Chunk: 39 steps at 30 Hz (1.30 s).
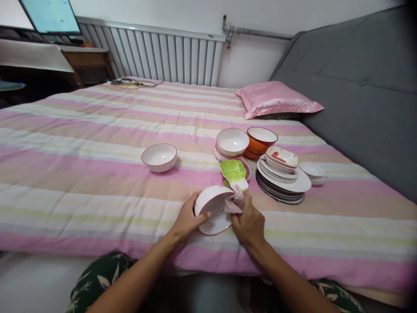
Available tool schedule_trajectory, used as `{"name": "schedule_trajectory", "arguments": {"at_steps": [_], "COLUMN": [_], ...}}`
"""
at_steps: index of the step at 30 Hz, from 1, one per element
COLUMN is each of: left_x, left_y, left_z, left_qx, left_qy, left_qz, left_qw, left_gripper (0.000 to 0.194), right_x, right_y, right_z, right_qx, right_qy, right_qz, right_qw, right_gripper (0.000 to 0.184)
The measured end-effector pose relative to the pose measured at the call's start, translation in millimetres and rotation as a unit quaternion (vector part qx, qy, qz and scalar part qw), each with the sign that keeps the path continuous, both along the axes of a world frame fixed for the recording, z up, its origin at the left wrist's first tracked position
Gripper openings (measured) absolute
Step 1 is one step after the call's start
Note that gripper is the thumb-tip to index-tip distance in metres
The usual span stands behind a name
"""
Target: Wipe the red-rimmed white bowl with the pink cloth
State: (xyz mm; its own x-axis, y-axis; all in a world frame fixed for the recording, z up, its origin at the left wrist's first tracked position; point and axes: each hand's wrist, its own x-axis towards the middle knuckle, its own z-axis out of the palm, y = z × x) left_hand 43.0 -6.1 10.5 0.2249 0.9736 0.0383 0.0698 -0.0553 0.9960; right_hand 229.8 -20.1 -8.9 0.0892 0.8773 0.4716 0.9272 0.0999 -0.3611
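Observation:
A white bowl with a thin red rim [213, 213] is tilted on its side above the bed's near edge, its inside facing me. My left hand [192, 214] grips its left side, thumb inside the bowl and fingers behind it. A pale pink cloth [235, 201] is bunched in my right hand [249, 221] and pressed on the bowl's right rim. Just beyond the bowl lies a green and white leaf-shaped dish [233, 171]. Another red-rimmed white bowl [159, 157] stands upright by itself to the left.
Behind the leaf dish stand stacked white bowls [232, 142] and orange bowls [257, 145]. Right of them is a pile of plates [301, 181] topped by rectangular dishes [282, 157], with small white dishes [312, 170] beside it. A pink pillow [276, 98] and cables [137, 82] lie farther back on the striped bed.

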Motion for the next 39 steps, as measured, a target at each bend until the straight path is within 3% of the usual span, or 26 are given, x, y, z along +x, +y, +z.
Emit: {"name": "schedule_trajectory", "arguments": {"at_steps": [39], "left_x": [-1.2], "left_y": [-0.1], "left_z": [-2.0], "left_qx": [0.0], "left_qy": [0.009], "left_qz": [0.001], "left_qw": [1.0], "left_gripper": [0.055], "right_x": [0.0], "right_y": [-0.6], "right_z": [-1.3], "right_qx": [-0.007], "right_qy": [-0.003], "right_qz": [-0.003], "right_qw": [1.0], "right_gripper": [0.029]}}
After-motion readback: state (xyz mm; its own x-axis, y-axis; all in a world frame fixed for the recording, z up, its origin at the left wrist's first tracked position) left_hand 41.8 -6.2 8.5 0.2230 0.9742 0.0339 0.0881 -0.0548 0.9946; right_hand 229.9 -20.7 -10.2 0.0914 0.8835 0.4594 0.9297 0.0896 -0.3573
